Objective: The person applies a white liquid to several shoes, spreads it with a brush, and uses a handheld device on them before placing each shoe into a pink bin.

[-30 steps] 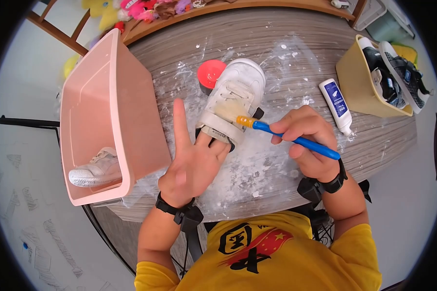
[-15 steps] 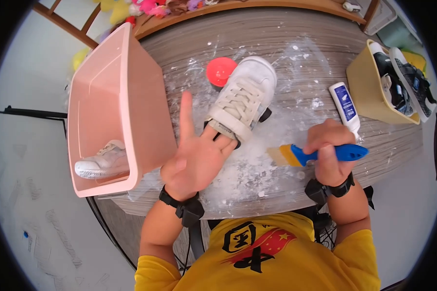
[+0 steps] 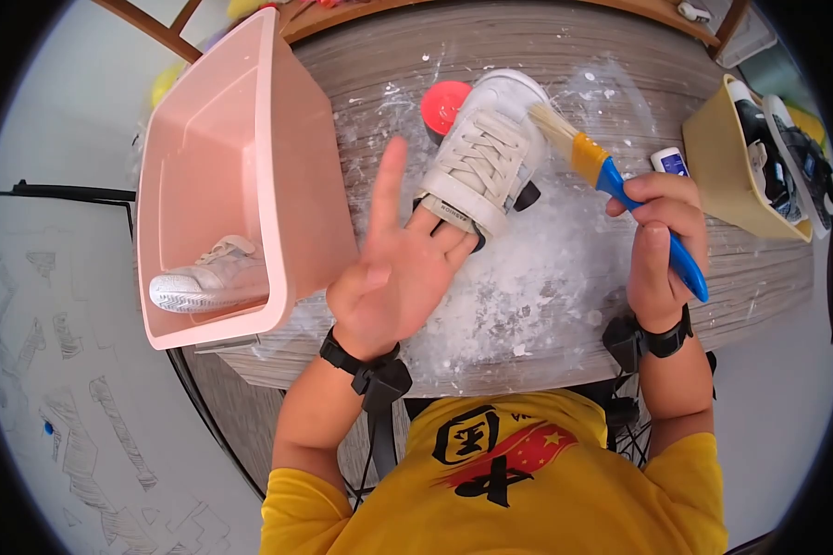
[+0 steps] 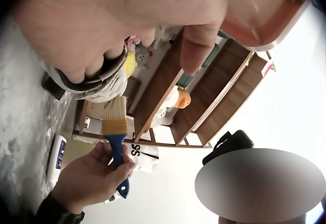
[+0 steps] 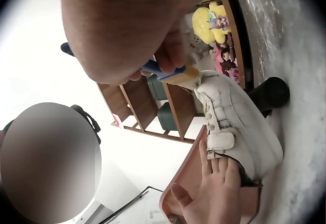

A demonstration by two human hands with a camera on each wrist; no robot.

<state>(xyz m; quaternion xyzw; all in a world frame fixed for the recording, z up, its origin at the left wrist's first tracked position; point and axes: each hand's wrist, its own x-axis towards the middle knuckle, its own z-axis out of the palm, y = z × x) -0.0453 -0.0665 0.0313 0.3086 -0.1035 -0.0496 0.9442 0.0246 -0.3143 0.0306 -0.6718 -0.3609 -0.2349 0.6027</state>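
Note:
A white sneaker [image 3: 479, 153] sits over the front fingers of my left hand [image 3: 393, 273], with its toe pointing away from me. The index finger stands out straight beside the shoe, palm up, while other fingers reach into the shoe opening. My right hand [image 3: 666, 245] grips the blue handle of a paintbrush [image 3: 590, 159]. In the head view the pale bristles meet the right side of the toe; the right wrist view also shows the bristles at the toe of the sneaker [image 5: 244, 127].
A red-topped round cup [image 3: 444, 104] stands behind the sneaker. At left, a pink bin [image 3: 315, 194] holds another white shoe [image 3: 211, 277]. To the right are a white bottle [image 3: 668, 163] and a yellow box [image 3: 717, 171] of dark shoes. White smears cover the table [image 3: 518, 324].
The brush has gone from the sneaker's laces, off to the right, then up to its toe. My left hand still carries the sneaker. The head view has shifted slightly.

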